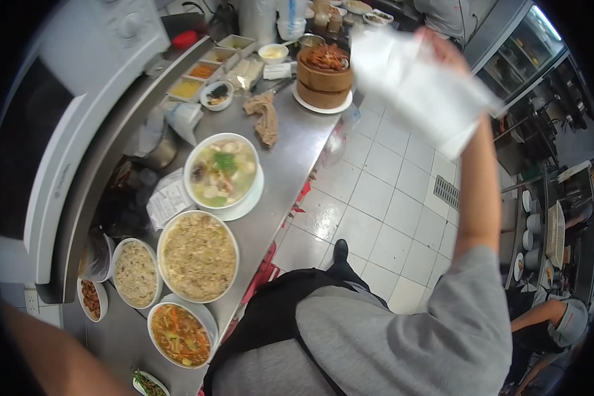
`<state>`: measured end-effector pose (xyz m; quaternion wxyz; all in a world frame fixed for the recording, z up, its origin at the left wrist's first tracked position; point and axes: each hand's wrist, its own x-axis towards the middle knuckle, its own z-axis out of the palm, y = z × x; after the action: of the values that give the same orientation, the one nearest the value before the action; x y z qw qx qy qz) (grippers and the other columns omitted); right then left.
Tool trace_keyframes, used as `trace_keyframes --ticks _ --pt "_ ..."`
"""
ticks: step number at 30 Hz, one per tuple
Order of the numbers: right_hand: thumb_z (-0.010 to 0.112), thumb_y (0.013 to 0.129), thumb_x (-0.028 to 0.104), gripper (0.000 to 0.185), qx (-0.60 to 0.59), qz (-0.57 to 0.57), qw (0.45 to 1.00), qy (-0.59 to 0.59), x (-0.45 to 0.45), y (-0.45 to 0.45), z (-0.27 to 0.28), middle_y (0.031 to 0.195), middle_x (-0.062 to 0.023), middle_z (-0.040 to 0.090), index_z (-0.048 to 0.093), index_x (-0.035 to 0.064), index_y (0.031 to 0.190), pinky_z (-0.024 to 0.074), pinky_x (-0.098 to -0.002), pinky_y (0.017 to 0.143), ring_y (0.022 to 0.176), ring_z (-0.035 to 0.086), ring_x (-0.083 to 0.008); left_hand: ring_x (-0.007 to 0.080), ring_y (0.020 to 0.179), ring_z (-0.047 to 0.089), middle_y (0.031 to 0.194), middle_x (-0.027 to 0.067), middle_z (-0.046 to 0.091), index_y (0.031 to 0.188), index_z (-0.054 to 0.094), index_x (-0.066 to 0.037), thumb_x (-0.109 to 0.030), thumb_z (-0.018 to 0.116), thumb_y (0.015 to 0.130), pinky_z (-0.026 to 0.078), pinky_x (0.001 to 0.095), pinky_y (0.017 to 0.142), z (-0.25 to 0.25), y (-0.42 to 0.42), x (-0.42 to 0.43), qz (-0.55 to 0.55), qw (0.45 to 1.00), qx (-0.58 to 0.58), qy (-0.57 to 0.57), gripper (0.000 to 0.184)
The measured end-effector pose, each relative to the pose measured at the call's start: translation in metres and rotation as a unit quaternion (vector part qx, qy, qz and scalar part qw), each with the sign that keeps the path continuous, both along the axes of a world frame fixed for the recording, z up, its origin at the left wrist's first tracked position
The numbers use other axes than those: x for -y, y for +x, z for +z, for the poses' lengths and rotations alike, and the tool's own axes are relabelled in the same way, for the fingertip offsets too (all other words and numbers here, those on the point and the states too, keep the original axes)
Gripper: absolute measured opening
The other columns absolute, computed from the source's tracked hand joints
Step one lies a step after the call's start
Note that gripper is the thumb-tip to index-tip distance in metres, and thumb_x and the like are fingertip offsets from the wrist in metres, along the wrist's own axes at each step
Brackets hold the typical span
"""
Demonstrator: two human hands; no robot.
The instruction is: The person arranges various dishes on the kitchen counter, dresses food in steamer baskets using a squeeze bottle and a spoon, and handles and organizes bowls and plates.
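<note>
The right hand [442,56] is raised past the bench, out over the tiled floor, its fingers pinching the far edge of a white sheet [419,86]. The sheet hangs from it in front of the forearm, both blurred; whether it is paper or plastic I cannot tell. The left forearm [59,356] enters at the lower left corner; its hand is out of view, so I cannot tell how it stands.

Near the sheet, on the bench [300,148], a round wooden steamer [324,89] heaped with reddish food sits on a white plate [310,107]. A crumpled brown cloth [264,120] lies nearer the person. Farther along, a soup bowl [252,189] topped with greens rests partly on another plate [247,206]. Just beside it is a large rice bowl [237,257], with a smaller rice bowl [115,272] to its left and a bowl of vegetables in broth [209,320] next to it. Across the floor, a floor drain [447,191] lies near the forearm; a co-worker [569,323] is at the lower right.
</note>
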<state>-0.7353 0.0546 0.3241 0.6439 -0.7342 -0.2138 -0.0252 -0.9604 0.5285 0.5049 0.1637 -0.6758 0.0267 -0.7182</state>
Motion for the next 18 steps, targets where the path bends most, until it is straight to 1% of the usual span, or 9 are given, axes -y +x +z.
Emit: trace_keyframes --ticks 2,3,5,8,10,11,12,13,18 --pt "0.068 0.073 0.003 0.045 -0.027 0.008 0.999 -0.028 0.058 0.035 -0.123 0.090 0.0006 0.058 0.052 0.0056 0.114 0.0447 -0.0213 0.079 0.087 0.056 -0.0077 0.0241 0.106 0.052 0.112 0.0119 0.057 0.115 0.053 -0.001 -0.016 0.062 0.077 0.043 0.0336 0.090 -0.039 0.018 0.041 -0.050 0.999 -0.004 -0.004 0.042" --pt "0.067 0.071 0.002 0.047 -0.082 -0.080 0.986 -0.121 0.071 0.025 -0.169 0.087 0.0004 0.057 0.052 0.0064 0.116 0.0434 -0.0217 0.071 0.081 0.054 -0.0075 0.0240 0.107 0.052 0.113 0.0117 0.057 0.115 0.053 -0.001 -0.015 0.063 0.077 0.042 0.0336 0.090 -0.059 0.031 0.065 -0.083 0.996 -0.013 -0.017 0.042" --pt "0.057 0.062 -0.004 0.048 -0.118 -0.186 0.928 -0.301 0.103 0.022 -0.270 0.081 -0.0076 0.062 0.059 0.0070 0.108 0.0456 -0.0290 0.068 0.077 0.059 -0.0155 0.0239 0.109 0.051 0.113 0.0111 0.056 0.115 0.054 -0.002 -0.013 0.063 0.077 0.041 0.0336 0.091 -0.107 0.073 0.118 -0.144 0.988 -0.044 -0.047 0.041" --pt "0.059 0.062 -0.004 0.035 -0.129 -0.250 0.897 -0.340 0.135 0.006 -0.401 0.081 -0.0165 0.063 0.061 0.0050 0.096 0.0472 -0.0350 0.068 0.075 0.061 -0.0303 0.0238 0.111 0.050 0.114 0.0103 0.056 0.116 0.055 -0.003 -0.011 0.063 0.078 0.040 0.0336 0.093 -0.212 0.148 0.207 -0.215 0.949 -0.166 -0.161 0.040" --pt "0.059 0.061 -0.005 0.028 -0.101 -0.292 0.902 -0.300 0.149 -0.010 -0.486 0.083 -0.0175 0.060 0.059 0.0037 0.088 0.0457 -0.0395 0.071 0.079 0.058 -0.0335 0.0232 0.111 0.049 0.114 0.0108 0.056 0.115 0.056 -0.001 -0.006 0.061 0.076 0.036 0.0321 0.096 -0.308 0.164 0.256 -0.200 0.865 -0.353 -0.296 0.039" --pt "0.058 0.061 -0.006 0.029 -0.100 -0.309 0.901 -0.286 0.151 -0.022 -0.514 0.083 -0.0183 0.058 0.055 0.0042 0.088 0.0449 -0.0403 0.072 0.080 0.056 -0.0347 0.0242 0.110 0.049 0.115 0.0130 0.055 0.112 0.057 0.002 0.000 0.055 0.074 0.035 0.0322 0.096 -0.357 0.164 0.266 -0.259 0.787 -0.397 -0.396 0.038" --pt "0.057 0.062 -0.005 0.029 -0.121 -0.319 0.895 -0.287 0.155 -0.035 -0.547 0.082 -0.0166 0.058 0.054 0.0042 0.088 0.0454 -0.0377 0.072 0.080 0.057 -0.0323 0.0251 0.108 0.050 0.113 0.0157 0.055 0.109 0.057 0.005 0.006 0.049 0.072 0.035 0.0338 0.096 -0.398 0.163 0.268 -0.277 0.762 -0.427 -0.401 0.038" --pt "0.056 0.063 -0.005 0.028 -0.138 -0.330 0.889 -0.287 0.156 -0.044 -0.579 0.081 -0.0148 0.058 0.052 0.0041 0.089 0.0458 -0.0350 0.073 0.080 0.058 -0.0299 0.0231 0.105 0.048 0.108 0.0127 0.055 0.107 0.057 0.003 0.000 0.052 0.077 0.034 0.0343 0.094 -0.429 0.158 0.267 -0.262 0.729 -0.474 -0.420 0.031" --pt "0.056 0.063 -0.004 0.032 -0.345 -0.322 0.858 -0.204 0.129 -0.090 -0.699 0.081 -0.0169 0.058 0.048 0.0053 0.093 0.0454 -0.0369 0.074 0.083 0.058 -0.0340 0.0254 0.102 0.052 0.105 0.0150 0.057 0.105 0.056 0.008 0.001 0.046 0.070 0.038 0.0347 0.092 -0.497 0.141 0.254 -0.176 0.705 -0.573 -0.380 0.037"
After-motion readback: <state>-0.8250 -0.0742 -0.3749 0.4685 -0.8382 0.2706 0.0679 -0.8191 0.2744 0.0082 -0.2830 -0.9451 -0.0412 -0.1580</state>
